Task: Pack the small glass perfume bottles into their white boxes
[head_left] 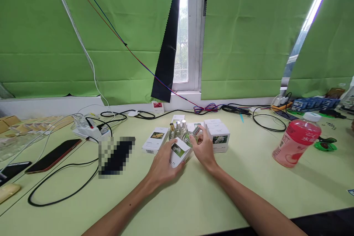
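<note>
My left hand is closed around a small white box with a white-flower picture on it, held tilted above the table. In my right hand is a round clear glass perfume bottle with a silver cap, pinched by the fingers right beside the box's upper edge. Just behind stand several small glass bottles with gold or silver caps. A flat white box with a yellow-flower picture lies to the left. White cartons are grouped at the right. My hands partly hide the bottle.
A pink drink bottle stands on the right of the green table. At left are a phone, a white power strip and looping black cable. More cables run along the window wall.
</note>
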